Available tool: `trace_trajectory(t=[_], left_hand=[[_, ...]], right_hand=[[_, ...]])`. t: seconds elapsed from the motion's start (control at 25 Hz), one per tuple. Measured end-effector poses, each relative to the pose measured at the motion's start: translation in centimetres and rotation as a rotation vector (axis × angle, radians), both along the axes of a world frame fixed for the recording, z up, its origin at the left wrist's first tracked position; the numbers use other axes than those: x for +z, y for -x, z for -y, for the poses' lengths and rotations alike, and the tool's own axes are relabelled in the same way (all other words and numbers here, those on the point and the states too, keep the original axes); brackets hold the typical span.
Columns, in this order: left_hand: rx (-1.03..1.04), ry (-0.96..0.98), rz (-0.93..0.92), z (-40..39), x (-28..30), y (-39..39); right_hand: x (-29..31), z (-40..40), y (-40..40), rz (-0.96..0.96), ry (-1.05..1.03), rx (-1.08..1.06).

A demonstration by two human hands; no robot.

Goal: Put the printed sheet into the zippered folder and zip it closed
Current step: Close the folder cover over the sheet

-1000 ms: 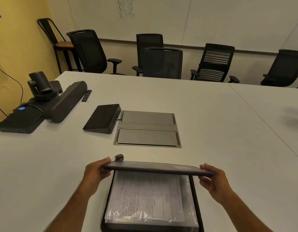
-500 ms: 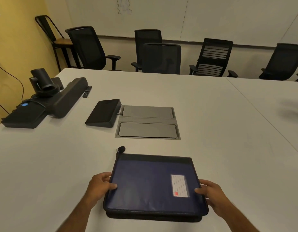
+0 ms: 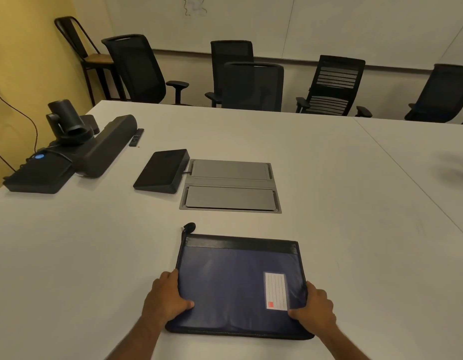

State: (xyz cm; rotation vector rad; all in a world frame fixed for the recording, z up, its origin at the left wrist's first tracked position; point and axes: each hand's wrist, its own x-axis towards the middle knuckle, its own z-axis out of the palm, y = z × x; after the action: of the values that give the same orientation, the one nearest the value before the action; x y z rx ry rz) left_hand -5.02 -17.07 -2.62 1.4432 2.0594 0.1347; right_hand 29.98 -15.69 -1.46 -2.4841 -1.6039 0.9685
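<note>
The dark blue zippered folder (image 3: 235, 284) lies flat on the white table (image 3: 95, 255) with its cover folded down. A white label with a red mark sits on its right part. A black zipper pull (image 3: 189, 226) sticks out at the far left corner. The printed sheet is hidden inside. My left hand (image 3: 166, 297) grips the folder's left edge, thumb on the cover. On the opposite edge my right hand (image 3: 315, 311) holds it the same way, thumb beside the label.
Beyond the folder a grey cable hatch (image 3: 230, 187) is set into the table, with a black tablet-like console (image 3: 163, 170) to its left. A camera and black speaker bar (image 3: 77, 149) stand at the far left. Office chairs (image 3: 251, 84) line the far side.
The raised cover, which showed the printed sheet inside, came down flat. Both hands slid from the far corners to the near side edges, then a little more onto the cover.
</note>
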Motion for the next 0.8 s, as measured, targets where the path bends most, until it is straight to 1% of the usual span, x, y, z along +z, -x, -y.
trace_trajectory(t=[0.04, 0.08, 0.16, 0.24, 0.28, 0.32, 0.36, 0.4, 0.48, 0.56, 0.64, 0.68, 0.72, 0.8], left_hand=[[-0.039, -0.021, -0.074, -0.5, 0.1, -0.1], [-0.083, -0.056, -0.134, -1.1, 0.4, -0.3], [-0.171, -0.109, -0.168, -2.9, 1.1, -1.0], [-0.278, -0.116, -0.147, -5.1, 1.8, -2.1], [-0.341, -0.112, -0.152, -6.3, 2.1, -2.7], [-0.404, -0.091, -0.164, -7.4, 2.3, -3.3], [-0.464, -0.063, -0.175, -8.5, 2.4, -3.9], [-0.519, -0.041, -0.193, -9.4, 2.5, -4.6], [-0.594, -0.014, -0.236, -10.9, 2.5, -5.6], [-0.610, 0.025, -0.255, -11.9, 2.3, -6.0], [-0.620, 0.055, -0.308, -12.5, 1.8, -5.9], [-0.628, 0.071, -0.345, -12.7, 1.6, -5.8], [-0.627, 0.089, -0.371, -12.8, 1.4, -5.6], [-0.609, 0.115, -0.401, -12.9, 1.0, -5.2]], right_hand=[[0.1, 0.3, 0.1, 0.117, -0.033, 0.057], [0.3, 0.6, 0.5, 0.176, -0.095, 0.125], [0.6, 1.7, 1.4, 0.123, -0.228, 0.296], [0.5, 2.3, 2.7, 0.004, -0.203, 0.498], [0.6, 2.6, 3.5, 0.019, -0.148, 0.624], [0.1, 2.7, 4.3, 0.071, -0.164, 0.737], [-0.6, 2.7, 5.0, 0.123, -0.253, 0.858], [-1.0, 2.7, 5.6, 0.137, -0.238, 0.923], [-1.1, 2.3, 6.8, 0.185, -0.163, 0.983], [-1.5, 2.2, 6.9, 0.290, -0.119, 1.078], [-2.2, 2.2, 6.8, 0.240, -0.009, 1.008], [-2.6, 2.0, 7.0, 0.213, -0.020, 0.948], [-3.4, 2.0, 7.0, 0.211, -0.079, 0.921], [-3.8, 1.9, 7.0, 0.182, -0.121, 0.940]])
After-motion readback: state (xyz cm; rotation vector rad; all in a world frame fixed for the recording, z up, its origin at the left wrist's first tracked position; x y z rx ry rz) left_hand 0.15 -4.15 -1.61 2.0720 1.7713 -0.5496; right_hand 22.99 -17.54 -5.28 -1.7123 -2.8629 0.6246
